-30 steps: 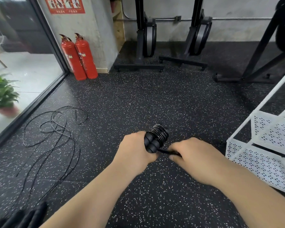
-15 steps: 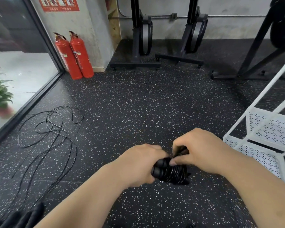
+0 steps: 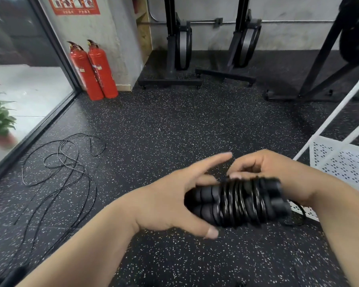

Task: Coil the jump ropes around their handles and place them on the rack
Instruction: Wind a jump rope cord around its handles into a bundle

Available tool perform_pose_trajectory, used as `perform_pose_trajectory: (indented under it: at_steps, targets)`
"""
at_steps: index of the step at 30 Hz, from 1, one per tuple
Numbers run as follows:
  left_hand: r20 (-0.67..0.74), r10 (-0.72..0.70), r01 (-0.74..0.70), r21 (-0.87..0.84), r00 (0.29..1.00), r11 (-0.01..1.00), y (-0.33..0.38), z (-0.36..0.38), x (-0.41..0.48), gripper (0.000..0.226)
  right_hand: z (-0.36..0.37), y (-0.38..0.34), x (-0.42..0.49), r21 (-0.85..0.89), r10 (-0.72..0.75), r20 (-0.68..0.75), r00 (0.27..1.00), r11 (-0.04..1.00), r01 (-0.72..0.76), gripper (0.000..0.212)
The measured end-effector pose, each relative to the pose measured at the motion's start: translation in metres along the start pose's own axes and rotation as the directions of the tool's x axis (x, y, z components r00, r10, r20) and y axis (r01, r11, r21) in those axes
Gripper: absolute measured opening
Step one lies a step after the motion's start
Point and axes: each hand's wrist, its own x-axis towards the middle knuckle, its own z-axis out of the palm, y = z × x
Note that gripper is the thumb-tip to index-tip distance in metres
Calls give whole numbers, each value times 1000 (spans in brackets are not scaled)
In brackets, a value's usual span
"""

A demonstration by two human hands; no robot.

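At 11 o'clock on the wall, you have a red sign [image 3: 75,5] with pictograms and a line of characters too small to read. Below it stand two red extinguishers [image 3: 93,71], each with a small label you cannot make out.

At 5 o'clock, close in front of you, the two black handles [image 3: 203,195] lie side by side, with the rope [image 3: 243,201] wound round them in tight turns. The bundle lies crosswise between your hands. Your left hand [image 3: 170,201] grips the bare end of the handles, thumb on the near side and forefinger pointing straight out past the top. Your right hand [image 3: 278,172] is curled over the far end, its fingertips [image 3: 234,176] pinching at the top of the coil. A short loop of rope hangs free off the right end.

The white rack [image 3: 340,168] stands at 3 o'clock, just beyond your right wrist. Loose ropes [image 3: 71,168] sprawl on the floor at 9 o'clock, well apart from the bundle.
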Motion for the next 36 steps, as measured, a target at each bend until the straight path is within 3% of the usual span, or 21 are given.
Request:
perform_pose_trajectory:
  at_steps: [3, 7, 11, 14, 18, 22, 27, 31, 36]
  targets:
    - [-107, 45, -66, -209, 993, 976, -6, -2, 3, 114, 7, -1, 1, 77, 5, -91, 996, 997, 2, 25]
    - [-289, 36, -136, -334, 957, 933, -17, 0, 14, 94, 36, -1, 12, 12, 22, -194, 981, 1000, -20, 38]
    - [-540, -100, -45, -249, 835, 968, -27, 3, 22, 81, 47, 11, 26, -151, 43, -110, 993, 987, -59, 19]
    - [-625, -129, 9, -191, 770, 982, -34, 9, 28, 77, 54, 15, 29, -228, 97, -110, 989, 966, -120, 20]
    - [-690, -142, 98, -103, 710, 990, -47, 10, 37, 76, 58, 11, 29, -346, 128, -119, 985, 924, -162, 22]
    - [-699, -172, 219, -23, 694, 975, -53, 8, 40, 71, 60, 10, 26, -552, 92, -124, 988, 821, -146, 8]
    - [-658, -173, 286, 66, 732, 956, -58, 8, 40, 67, 69, 9, 19, -755, 82, -181, 980, 627, -192, 18]
    - [-658, -119, 302, 172, 743, 938, -58, 3, 39, 48, 71, 4, 14, -832, -13, -252, 968, 514, -210, 26]
    - [-600, -105, 327, 274, 793, 905, -65, -8, 41, 43, 71, 2, 15, -849, -89, -264, 960, 495, -187, 29]
